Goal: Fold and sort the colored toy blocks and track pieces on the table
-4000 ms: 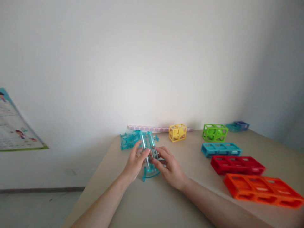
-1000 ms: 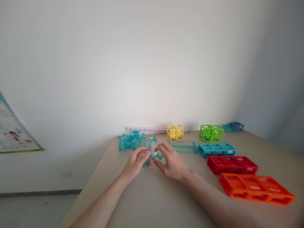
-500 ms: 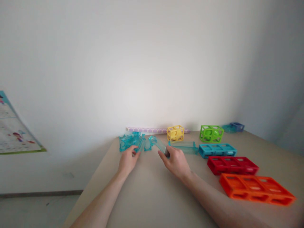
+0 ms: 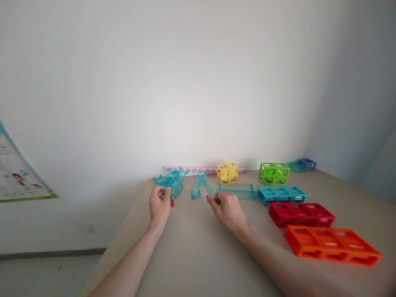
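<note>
My left hand (image 4: 161, 204) is closed on the near end of a straight translucent teal track piece (image 4: 177, 181), which tilts up and away. Behind and under it lie more teal track pieces (image 4: 161, 180), partly hidden. My right hand (image 4: 228, 209) is closed around the near end of another long translucent teal track piece (image 4: 208, 185). Just left of that piece's far end is a small curved teal piece (image 4: 194, 190). Beyond my right hand, a straight teal track (image 4: 239, 193) lies flat on the table.
To the right are a blue frame block (image 4: 282, 194), a red one (image 4: 301, 214) and an orange one (image 4: 332, 244). Yellow (image 4: 227, 173) and green (image 4: 274, 173) cage blocks stand farther back. A patterned purple strip (image 4: 204, 169) lies along the wall, near a dark blue block (image 4: 307, 164).
My left hand has taken hold of a teal track piece and drawn it slightly left and up from the pile. My right hand has barely moved, still gripping its piece.
</note>
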`<state>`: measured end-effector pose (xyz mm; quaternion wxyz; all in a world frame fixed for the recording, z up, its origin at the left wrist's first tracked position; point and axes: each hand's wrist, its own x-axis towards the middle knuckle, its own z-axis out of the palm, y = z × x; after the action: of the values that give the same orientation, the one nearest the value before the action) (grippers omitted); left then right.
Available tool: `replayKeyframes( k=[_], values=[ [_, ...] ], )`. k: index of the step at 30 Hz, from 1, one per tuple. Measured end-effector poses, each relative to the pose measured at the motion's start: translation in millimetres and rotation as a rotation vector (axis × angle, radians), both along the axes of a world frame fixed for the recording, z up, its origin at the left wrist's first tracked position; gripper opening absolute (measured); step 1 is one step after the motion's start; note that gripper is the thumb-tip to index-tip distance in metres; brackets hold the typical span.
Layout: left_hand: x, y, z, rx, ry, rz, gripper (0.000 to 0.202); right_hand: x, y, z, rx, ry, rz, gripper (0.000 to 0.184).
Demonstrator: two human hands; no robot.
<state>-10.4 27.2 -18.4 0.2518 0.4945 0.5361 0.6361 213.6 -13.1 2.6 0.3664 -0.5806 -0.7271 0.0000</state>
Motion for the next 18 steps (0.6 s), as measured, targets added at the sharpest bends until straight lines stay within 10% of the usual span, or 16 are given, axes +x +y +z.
replayKeyframes(
  k=[18],
  values=[
    [2.0, -8.6, -1.7, -0.140, 0.495, -0.049, 0.019, -3.2, -1.7, 0.7, -0.065, -0.009, 0.010, 0.045]
  ],
)
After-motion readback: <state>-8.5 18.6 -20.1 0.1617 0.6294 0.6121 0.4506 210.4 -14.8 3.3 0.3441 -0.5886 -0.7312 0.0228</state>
